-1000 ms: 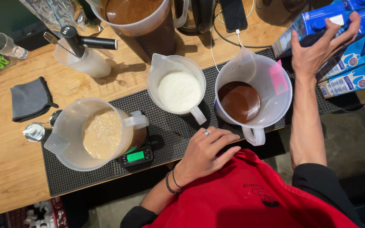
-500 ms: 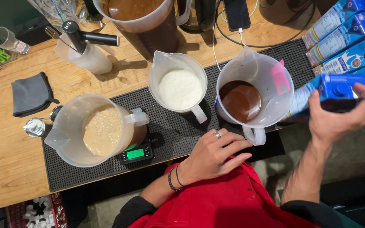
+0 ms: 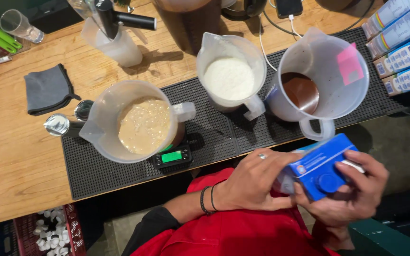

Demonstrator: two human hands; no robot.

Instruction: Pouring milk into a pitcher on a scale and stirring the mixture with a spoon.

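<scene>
The blue carton (image 3: 320, 166) is held low in front of the body, clear of the counter, its blue screw cap (image 3: 328, 182) on; left hand (image 3: 252, 182) and right hand (image 3: 352, 194) clamp it. Beyond, on the rubber bar mat (image 3: 214, 137), the brown-liquid jug (image 3: 319, 85) stands nearest, beside the white-foam jug (image 3: 231, 76); the beige-mix jug (image 3: 141, 121) sits on the scale (image 3: 172, 156). Judged progress: carton fetched, opening and pouring remain.

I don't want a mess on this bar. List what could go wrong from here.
1. The blue carton, held in both the left hand and right hand off the counter edge, could spill onto the red apron.
2. The jug of brown liquid stands close by; an elbow might knock it.
</scene>
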